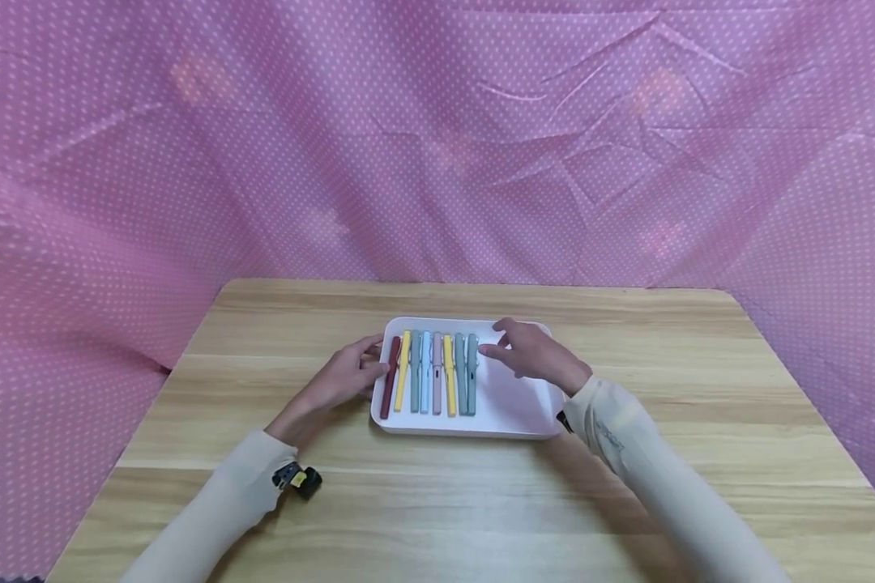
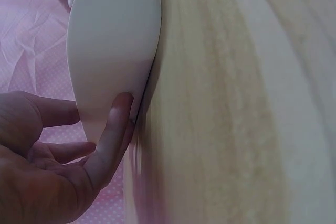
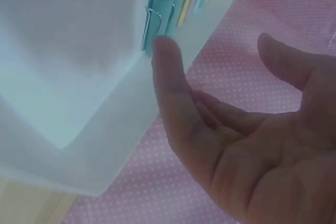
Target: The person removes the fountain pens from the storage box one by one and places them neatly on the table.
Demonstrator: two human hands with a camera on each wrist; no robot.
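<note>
A white tray (image 1: 512, 398) lies in the middle of the wooden table (image 1: 685, 389). Several capped pens (image 1: 432, 372) lie side by side in its left half: dark red, yellow, teal, light blue and pink ones. My left hand (image 1: 368, 368) rests against the tray's left outer wall (image 2: 113, 35), its fingers (image 2: 113, 124) straight and holding nothing. My right hand (image 1: 497, 342) hovers over the tray's right half with straight fingers (image 3: 170, 77), the tips close to the rightmost teal pen (image 3: 160, 3). I cannot tell whether they touch it.
Pink dotted cloth (image 1: 437, 146) hangs behind and on both sides of the table. A small black and yellow device (image 1: 296, 478) sits at my left wrist. Bare wood (image 2: 226, 103) surrounds the tray.
</note>
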